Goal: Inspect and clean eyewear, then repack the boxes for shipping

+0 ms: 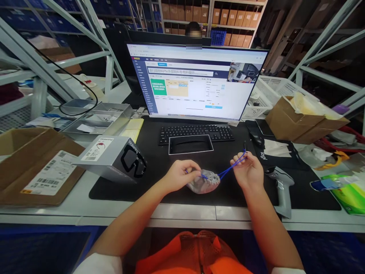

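Observation:
A small grey drawstring pouch (203, 184) rests on the black desk mat near the front edge, its mouth gathered into folds. Blue cords run from both sides of that mouth. My right hand (249, 167) is closed on the blue drawstring (230, 166), which stretches taut up and to the right of the pouch. At the pouch's left side, my left hand (182, 175) pinches the other blue cord close to the cloth. Just beyond the hands lies a black tray-like piece with a white rim (191, 145). What the pouch contains is hidden.
Behind the mat are a keyboard (196, 132) and a lit monitor (196, 82). To the left stand a grey goggles box (112, 158) and an opened carton (42, 167). On the right are a barcode scanner (281, 190), a mouse (256, 139) and a cardboard box (302, 118).

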Demonstrator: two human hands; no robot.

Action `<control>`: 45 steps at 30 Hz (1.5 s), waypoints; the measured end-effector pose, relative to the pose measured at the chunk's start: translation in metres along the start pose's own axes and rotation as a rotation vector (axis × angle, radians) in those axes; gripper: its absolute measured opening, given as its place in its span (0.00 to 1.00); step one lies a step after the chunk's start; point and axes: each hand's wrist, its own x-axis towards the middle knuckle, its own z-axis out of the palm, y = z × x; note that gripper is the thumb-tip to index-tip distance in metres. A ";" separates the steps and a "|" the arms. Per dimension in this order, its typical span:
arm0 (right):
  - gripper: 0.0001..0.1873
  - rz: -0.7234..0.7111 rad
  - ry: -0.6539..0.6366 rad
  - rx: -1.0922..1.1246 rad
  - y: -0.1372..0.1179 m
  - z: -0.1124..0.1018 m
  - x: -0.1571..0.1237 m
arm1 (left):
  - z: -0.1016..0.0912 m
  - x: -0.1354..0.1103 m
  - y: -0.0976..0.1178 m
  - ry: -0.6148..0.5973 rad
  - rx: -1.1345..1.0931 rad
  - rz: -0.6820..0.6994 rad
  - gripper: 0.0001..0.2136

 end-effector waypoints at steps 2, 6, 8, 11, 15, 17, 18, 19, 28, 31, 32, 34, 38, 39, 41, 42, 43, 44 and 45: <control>0.09 -0.165 0.139 -0.210 0.006 -0.006 0.004 | -0.003 0.001 -0.001 0.077 0.016 0.003 0.10; 0.19 -0.482 -0.040 -0.681 0.018 0.000 -0.019 | -0.007 0.003 -0.002 0.160 0.032 0.016 0.10; 0.26 -0.529 -0.462 -0.849 0.023 0.010 -0.040 | -0.009 0.004 -0.003 0.240 0.038 0.016 0.10; 0.37 -0.652 -0.916 -1.028 0.029 0.026 -0.067 | -0.009 0.007 -0.004 0.376 -0.008 -0.005 0.11; 0.31 -0.756 -1.106 -1.149 0.035 0.041 -0.084 | -0.007 0.011 -0.010 0.505 0.009 -0.005 0.11; 0.20 -0.764 -1.140 -1.208 0.040 0.044 -0.088 | -0.007 0.012 -0.013 0.553 0.036 0.000 0.11; 0.18 -0.765 -1.134 -1.220 0.042 0.044 -0.088 | -0.007 0.013 -0.015 0.567 0.045 -0.001 0.11; 0.18 -0.764 -1.108 -1.210 0.046 0.043 -0.088 | -0.007 0.014 -0.017 0.574 0.057 -0.001 0.11; 0.14 -0.505 -0.586 -1.049 0.049 0.037 -0.060 | -0.005 -0.001 0.006 0.328 0.397 0.486 0.11; 0.10 -0.455 -0.640 -1.084 0.038 0.043 -0.056 | -0.001 -0.001 0.010 0.028 0.288 0.441 0.14; 0.10 -0.453 -0.663 -1.085 0.034 0.045 -0.054 | -0.001 0.001 0.009 0.003 0.251 0.413 0.13; 0.09 -0.471 -0.705 -1.075 0.026 0.048 -0.048 | -0.004 0.006 0.009 -0.014 0.208 0.373 0.11; 0.07 -0.557 -0.763 -1.153 0.013 0.054 -0.035 | -0.018 0.017 0.020 -0.076 0.323 0.334 0.09; 0.08 -0.579 -0.774 -1.193 0.012 0.055 -0.032 | -0.022 0.019 0.025 -0.108 0.382 0.334 0.10; 0.06 -0.623 -0.771 -1.249 0.012 0.055 -0.028 | -0.026 0.022 0.035 -0.170 0.490 0.340 0.10; 0.05 -0.646 -0.752 -1.257 0.012 0.055 -0.027 | -0.027 0.023 0.039 -0.190 0.528 0.342 0.08; 0.03 -0.665 -0.727 -1.255 0.014 0.054 -0.026 | -0.027 0.025 0.042 -0.196 0.552 0.344 0.07; 0.04 -0.677 -0.704 -1.245 0.015 0.053 -0.025 | -0.026 0.026 0.044 -0.194 0.565 0.349 0.05; 0.05 -0.685 -0.691 -1.230 0.017 0.052 -0.024 | -0.025 0.028 0.045 -0.198 0.573 0.357 0.03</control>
